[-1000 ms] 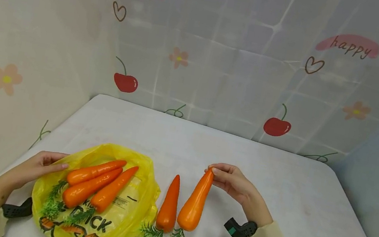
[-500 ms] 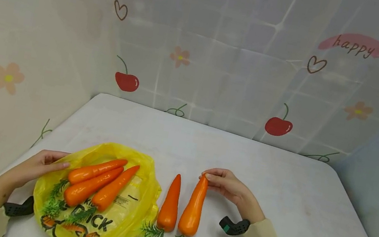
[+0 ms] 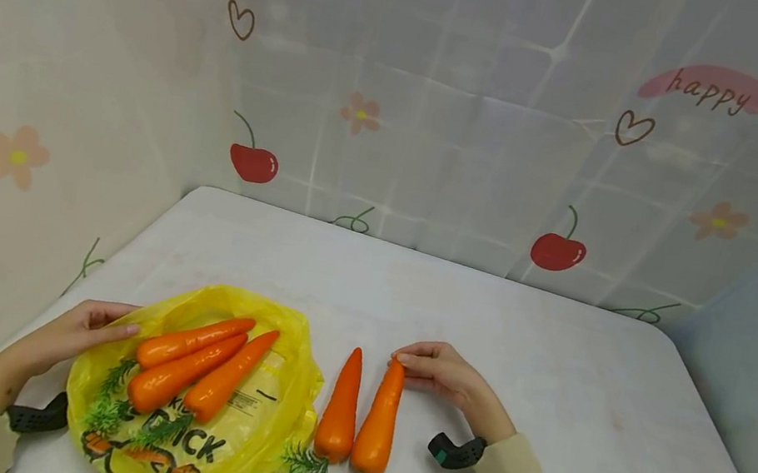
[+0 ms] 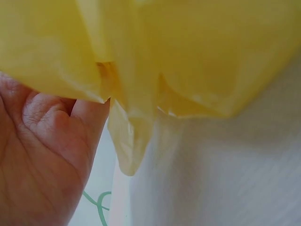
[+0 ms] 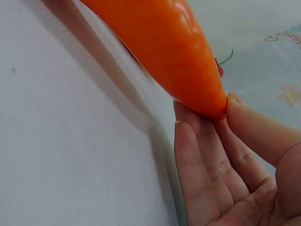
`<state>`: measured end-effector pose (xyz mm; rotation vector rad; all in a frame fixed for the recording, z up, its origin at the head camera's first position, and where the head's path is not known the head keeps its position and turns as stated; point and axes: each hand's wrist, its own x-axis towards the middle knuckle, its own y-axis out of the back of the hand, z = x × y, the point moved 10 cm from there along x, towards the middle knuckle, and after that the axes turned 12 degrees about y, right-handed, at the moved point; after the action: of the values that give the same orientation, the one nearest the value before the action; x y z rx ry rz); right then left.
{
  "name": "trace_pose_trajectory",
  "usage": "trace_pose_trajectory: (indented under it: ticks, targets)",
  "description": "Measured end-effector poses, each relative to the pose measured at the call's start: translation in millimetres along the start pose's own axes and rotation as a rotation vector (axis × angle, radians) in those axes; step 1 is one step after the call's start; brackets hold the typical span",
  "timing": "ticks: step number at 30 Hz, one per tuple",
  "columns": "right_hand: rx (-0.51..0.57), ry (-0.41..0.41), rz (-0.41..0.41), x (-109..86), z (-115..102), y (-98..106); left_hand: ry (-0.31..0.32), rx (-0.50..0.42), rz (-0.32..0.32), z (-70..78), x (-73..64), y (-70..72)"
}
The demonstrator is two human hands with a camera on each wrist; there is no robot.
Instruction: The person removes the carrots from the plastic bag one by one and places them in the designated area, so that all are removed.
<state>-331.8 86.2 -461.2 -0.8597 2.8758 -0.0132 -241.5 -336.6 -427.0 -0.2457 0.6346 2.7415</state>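
In the head view, my right hand pinches the narrow tip of an orange carrot between thumb and fingers, and its green leafy end points toward me. The right wrist view shows the thumb and fingertips on the tip of this carrot, close over the table. A second loose carrot lies just left of it. My left hand grips the left rim of a yellow plastic bag, thumb on top. Three carrots with green tops lie at the bag's opening. In the left wrist view the bag hides most fingers.
The white table reaches back to a curtain printed with cherries, flowers and hearts. Similar patterned sheets stand at the left and right sides. A black wrist device sits on the right wrist, another on the left.
My right hand has moved left and toward me, bringing its carrot down and closer alongside the other loose carrot. The left hand and the bag stay nearly still.
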Motion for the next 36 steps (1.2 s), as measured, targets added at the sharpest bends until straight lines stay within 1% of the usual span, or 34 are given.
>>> trace_pose_trajectory:
  ticks: [7,11,16,22,30,36]
  targets:
    - [-0.075,-0.001,0.023,3.1,0,-7,0.013,0.004,0.008,-1.2,0.0,0.6]
    - [-0.095,0.004,0.03,5.0,-1,-10,0.013,0.011,0.011,-1.9,0.1,0.2]
    - [-0.091,0.021,0.042,6.5,0,-11,0.013,0.015,0.011,-2.8,0.9,0.5]
    - [-0.085,0.033,0.048,7.5,-2,-12,0.022,0.015,0.035,-3.5,0.8,2.3]
    - [-0.084,0.03,0.069,6.6,-5,-11,0.033,0.027,0.054,-2.0,0.3,2.7]
    - [-0.083,0.021,0.092,4.9,-3,-9,0.041,0.033,0.057,-1.6,-0.2,2.6]
